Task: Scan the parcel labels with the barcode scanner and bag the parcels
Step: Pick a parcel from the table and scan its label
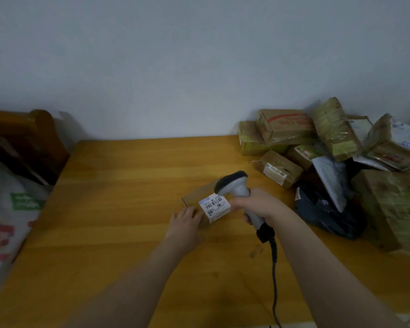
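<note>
Forearms reach in from the near edge. The right hand (258, 204) is wrapped firmly round the handle of the barcode scanner (234, 188), and its cable (273, 268) trails back toward the camera. The scanner head sits just above the labelled parcel (197, 196), a small brown box lying on the worktop (116, 185). The label (214, 207) faces up on the parcel's near right corner. The left hand (185, 223) rests against the parcel's near left side, fingers laid flat and grasping nothing.

Right of the labelled parcel, well apart, a heap of parcels (317, 143) and a dark bag (327, 209) remain. Far to its left, off the worktop, stands a white sack (5, 209), its contents not visible.

Assessment: scanning of this parcel is in hand; no beam is visible, so a reading cannot be confirmed. Bagging of it, and the heap, appear outstanding.
</note>
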